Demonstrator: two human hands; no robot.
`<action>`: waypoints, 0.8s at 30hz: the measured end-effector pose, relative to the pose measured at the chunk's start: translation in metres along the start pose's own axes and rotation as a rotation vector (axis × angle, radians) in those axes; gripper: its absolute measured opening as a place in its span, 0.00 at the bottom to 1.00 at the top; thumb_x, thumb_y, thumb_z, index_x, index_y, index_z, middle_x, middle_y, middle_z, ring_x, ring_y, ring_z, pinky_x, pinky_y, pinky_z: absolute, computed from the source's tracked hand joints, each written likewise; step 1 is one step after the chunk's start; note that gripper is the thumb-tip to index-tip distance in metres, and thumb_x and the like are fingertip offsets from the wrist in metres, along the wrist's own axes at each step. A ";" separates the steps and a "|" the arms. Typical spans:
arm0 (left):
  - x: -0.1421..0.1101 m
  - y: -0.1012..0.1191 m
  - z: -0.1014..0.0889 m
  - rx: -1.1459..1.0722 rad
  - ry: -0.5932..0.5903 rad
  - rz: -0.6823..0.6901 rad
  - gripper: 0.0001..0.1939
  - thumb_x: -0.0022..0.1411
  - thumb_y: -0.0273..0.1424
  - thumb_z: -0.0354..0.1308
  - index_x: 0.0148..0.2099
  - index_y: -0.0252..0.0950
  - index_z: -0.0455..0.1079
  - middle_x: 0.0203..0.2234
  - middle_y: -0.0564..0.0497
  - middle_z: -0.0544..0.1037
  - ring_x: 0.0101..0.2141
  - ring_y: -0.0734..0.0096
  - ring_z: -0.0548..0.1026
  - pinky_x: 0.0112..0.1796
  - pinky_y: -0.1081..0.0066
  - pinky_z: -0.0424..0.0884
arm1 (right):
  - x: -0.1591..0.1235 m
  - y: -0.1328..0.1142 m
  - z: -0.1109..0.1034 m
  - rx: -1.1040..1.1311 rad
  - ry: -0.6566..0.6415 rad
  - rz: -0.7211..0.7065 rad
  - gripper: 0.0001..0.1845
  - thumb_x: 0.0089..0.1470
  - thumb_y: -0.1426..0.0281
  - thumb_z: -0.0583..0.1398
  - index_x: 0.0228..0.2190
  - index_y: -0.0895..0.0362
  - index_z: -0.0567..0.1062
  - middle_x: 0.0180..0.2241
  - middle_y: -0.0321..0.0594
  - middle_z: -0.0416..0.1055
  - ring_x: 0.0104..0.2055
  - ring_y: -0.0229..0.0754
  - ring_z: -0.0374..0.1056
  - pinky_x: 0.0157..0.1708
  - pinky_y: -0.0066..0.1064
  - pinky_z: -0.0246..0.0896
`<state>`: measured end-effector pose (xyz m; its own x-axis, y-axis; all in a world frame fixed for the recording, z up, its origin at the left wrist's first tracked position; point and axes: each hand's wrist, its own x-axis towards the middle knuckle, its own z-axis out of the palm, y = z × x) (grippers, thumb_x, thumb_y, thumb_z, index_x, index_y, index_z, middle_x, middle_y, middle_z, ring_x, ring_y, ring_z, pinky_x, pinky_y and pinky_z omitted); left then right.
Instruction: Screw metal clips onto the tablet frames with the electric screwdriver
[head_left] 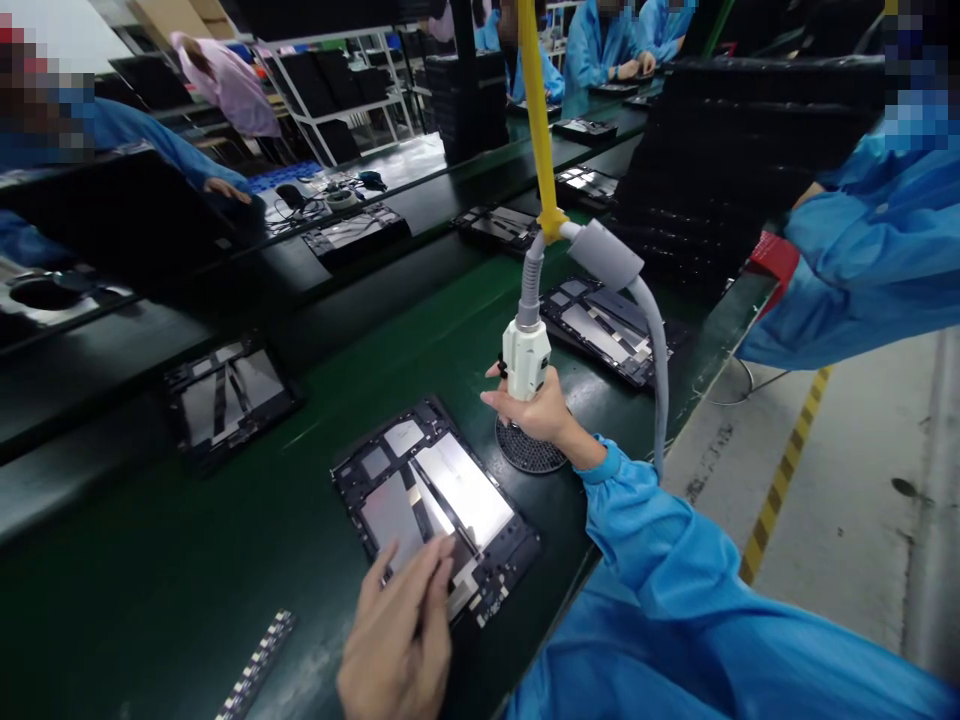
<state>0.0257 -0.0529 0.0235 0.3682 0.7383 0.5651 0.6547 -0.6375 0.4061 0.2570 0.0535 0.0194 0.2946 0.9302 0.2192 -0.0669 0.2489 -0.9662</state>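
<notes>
An opened tablet (461, 485) lies on the green work surface in front of me, its metal plates, ribbon cables and small boards exposed. My left hand (405, 625) is over its near lower edge, fingers stretched out and seeming to touch the inside; whatever is under the fingertips is hidden. My right hand (541, 408) is closed around a white corded hand tool (526, 355), which hangs upright from a yellow strap (538, 110). The tool's lower end is hidden by the hand. Just beneath is a round black textured pad (529, 448).
Other opened tablets lie at left (229, 395) and behind the tool (607, 330). A narrow strip with light squares (259, 660) lies near the front. Black trays (742, 170) stack at back right. A grey cable (651, 330) loops beside my arm. Co-workers in blue sit around.
</notes>
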 end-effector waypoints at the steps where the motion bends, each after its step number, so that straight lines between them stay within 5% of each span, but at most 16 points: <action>1: 0.000 -0.003 -0.007 0.020 -0.006 -0.055 0.16 0.63 0.23 0.55 0.52 0.41 0.71 0.39 0.50 0.81 0.42 0.64 0.79 0.45 0.62 0.75 | 0.000 0.001 0.000 0.000 -0.007 -0.005 0.14 0.40 0.67 0.68 0.30 0.58 0.72 0.13 0.27 0.64 0.15 0.35 0.61 0.19 0.30 0.61; 6: -0.005 -0.029 -0.034 0.055 0.050 -0.386 0.09 0.62 0.36 0.58 0.41 0.41 0.77 0.44 0.48 0.77 0.35 0.68 0.77 0.19 0.75 0.66 | 0.000 0.004 -0.001 -0.015 -0.041 -0.033 0.16 0.42 0.69 0.67 0.36 0.59 0.73 0.15 0.26 0.65 0.14 0.34 0.61 0.17 0.29 0.61; 11: -0.013 -0.060 -0.039 -0.154 0.112 -0.843 0.17 0.49 0.45 0.66 0.34 0.36 0.77 0.27 0.49 0.79 0.28 0.66 0.77 0.29 0.71 0.74 | -0.007 -0.010 0.002 -0.016 0.020 -0.119 0.17 0.44 0.71 0.67 0.39 0.58 0.74 0.15 0.27 0.67 0.14 0.33 0.62 0.17 0.28 0.62; 14: -0.010 -0.071 -0.033 -0.446 0.041 -1.022 0.19 0.44 0.45 0.67 0.32 0.34 0.76 0.22 0.48 0.79 0.26 0.65 0.78 0.30 0.70 0.75 | -0.011 -0.026 0.011 0.053 0.033 -0.201 0.17 0.45 0.73 0.67 0.40 0.56 0.73 0.15 0.26 0.68 0.14 0.34 0.63 0.17 0.29 0.63; 18: 0.002 -0.080 -0.021 -0.617 -0.084 -1.037 0.18 0.47 0.44 0.65 0.31 0.33 0.75 0.21 0.48 0.78 0.25 0.67 0.77 0.26 0.72 0.71 | -0.021 -0.042 0.035 0.169 -0.151 -0.198 0.18 0.48 0.73 0.66 0.42 0.55 0.71 0.16 0.26 0.67 0.14 0.35 0.63 0.17 0.30 0.63; 24: 0.012 -0.092 -0.001 -0.489 -0.025 -0.890 0.14 0.50 0.41 0.61 0.30 0.34 0.74 0.24 0.48 0.78 0.28 0.66 0.76 0.24 0.73 0.69 | -0.039 -0.051 0.083 0.158 -0.302 -0.143 0.18 0.48 0.71 0.66 0.42 0.56 0.71 0.15 0.27 0.67 0.15 0.36 0.64 0.18 0.31 0.64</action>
<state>-0.0310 0.0144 -0.0071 -0.1040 0.9896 -0.0991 0.3579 0.1302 0.9246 0.1703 0.0272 0.0712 0.0184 0.9150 0.4031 -0.1993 0.3984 -0.8953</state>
